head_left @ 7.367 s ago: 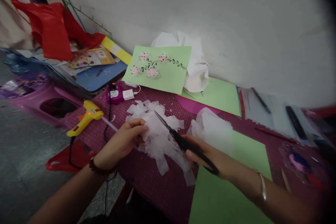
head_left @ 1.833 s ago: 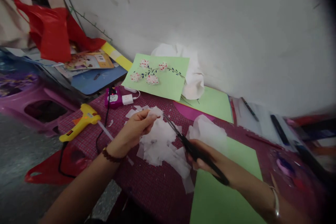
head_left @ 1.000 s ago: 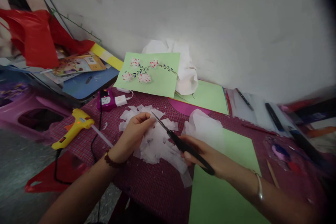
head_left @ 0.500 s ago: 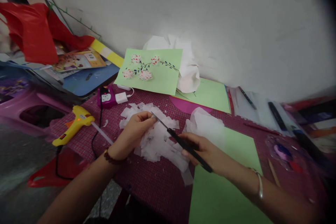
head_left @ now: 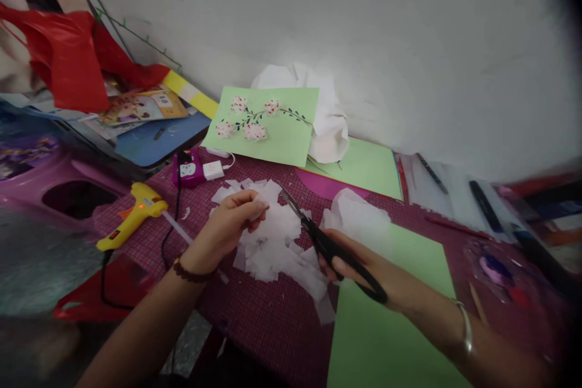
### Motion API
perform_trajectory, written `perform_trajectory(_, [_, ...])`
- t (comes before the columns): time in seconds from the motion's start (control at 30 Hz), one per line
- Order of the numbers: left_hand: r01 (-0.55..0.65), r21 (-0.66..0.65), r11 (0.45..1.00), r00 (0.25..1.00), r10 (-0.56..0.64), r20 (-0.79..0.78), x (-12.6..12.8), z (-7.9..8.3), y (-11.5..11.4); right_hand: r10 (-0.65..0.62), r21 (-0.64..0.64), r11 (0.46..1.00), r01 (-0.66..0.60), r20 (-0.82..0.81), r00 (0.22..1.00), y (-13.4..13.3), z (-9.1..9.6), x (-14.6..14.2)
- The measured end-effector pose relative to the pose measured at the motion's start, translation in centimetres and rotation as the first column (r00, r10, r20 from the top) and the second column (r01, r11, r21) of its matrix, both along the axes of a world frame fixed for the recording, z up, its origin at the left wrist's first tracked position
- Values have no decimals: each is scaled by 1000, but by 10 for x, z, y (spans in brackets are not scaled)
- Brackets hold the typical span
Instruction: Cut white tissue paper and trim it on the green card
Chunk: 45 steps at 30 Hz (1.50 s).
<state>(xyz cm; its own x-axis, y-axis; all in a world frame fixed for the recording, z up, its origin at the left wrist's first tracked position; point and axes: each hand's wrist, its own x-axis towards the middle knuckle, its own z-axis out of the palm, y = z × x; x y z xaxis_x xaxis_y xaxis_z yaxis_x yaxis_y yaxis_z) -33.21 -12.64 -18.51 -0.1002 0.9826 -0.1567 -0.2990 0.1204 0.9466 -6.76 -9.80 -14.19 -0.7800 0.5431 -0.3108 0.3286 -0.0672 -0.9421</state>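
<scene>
In my right hand (head_left: 352, 257) is a pair of black-handled scissors (head_left: 318, 236), its narrow blades pointing up and left, slightly parted. My left hand (head_left: 236, 218) is closed in a pinch just left of the blade tips. A small piece of white tissue paper (head_left: 260, 199) shows at its fingertips, mostly hidden by them. Beneath both hands lies a loose heap of cut white tissue strips (head_left: 273, 248). To the right, a stack of white tissue paper (head_left: 354, 218) overlaps a green sheet (head_left: 386, 327).
A yellow glue gun (head_left: 136, 212) with a lit light lies left, its black cord hanging down. Behind it sits a purple power socket (head_left: 190, 171). A green card with white-and-red flowers (head_left: 286, 142) leans at the back. Markers (head_left: 484, 203) lie right.
The scissors have drawn back right and turned, their blades now clear of my left fingers. My left hand has rolled slightly, still pinching. The view has shifted a little.
</scene>
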Motion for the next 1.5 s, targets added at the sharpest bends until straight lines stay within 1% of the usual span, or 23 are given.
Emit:
perform_trajectory(0.13, [-38,20,999,999,38,-5,2,-1,-1,48,-13,999,-47,15,999,-2,-2,4])
perform_trajectory(0.27, [31,15,999,998,-30,-55,3,-1,-1,45,-12,999,-45,16,999,-2,-6,0])
perform_trajectory(0.4, [98,10,995,992,-97,-83,4,-3,0,42,-64,997,-42,-3,999,0,-6,-5])
perform_trajectory(0.57, [108,11,994,991,-107,-74,5,-4,0,18,-74,997,-18,0,1000,0,-6,-7])
perform_trajectory(0.73, [111,-12,994,991,-111,-80,3,-4,0,-31,-146,989,30,-1,1000,-1,-15,-8])
perform_trajectory(0.8, [98,-53,994,994,-100,-39,1,-5,0,-64,-164,984,63,-2,998,0,-16,-9])
perform_trajectory(0.83, [85,-76,994,996,-86,-14,0,-5,1,-73,-154,986,71,-6,997,0,-15,-8])
perform_trajectory(0.9, [50,-101,994,999,-48,16,-1,-5,1,-57,-91,994,56,-14,998,1,-11,-7])
perform_trajectory(0.97, [3,-88,996,1000,-2,16,-1,-4,1,-18,-11,1000,18,-15,1000,1,-6,-4])
perform_trajectory(1.03, [-63,-54,997,998,64,13,1,-1,1,2,32,999,-2,-3,1000,1,-3,-1])
perform_trajectory(1.1, [-132,-15,991,991,133,26,2,1,1,10,27,1000,-11,9,1000,-1,-2,3])
perform_trajectory(1.17, [-168,12,986,985,167,51,3,3,1,26,5,1000,-26,16,1000,-2,-2,5])
perform_trajectory(1.23, [-152,9,988,987,151,59,4,2,1,25,-4,1000,-25,11,1000,-4,-2,4])
perform_trajectory(1.4, [-40,-50,998,998,43,52,6,-3,1,57,-19,998,-57,21,998,-3,-2,-3])
perform_trajectory(1.43, [-37,-56,998,998,40,54,6,-3,1,59,-27,998,-58,23,998,-3,-3,-4])
perform_trajectory(1.5, [-69,-43,997,995,72,66,5,-3,2,32,-47,998,-32,12,999,-2,-5,-5])
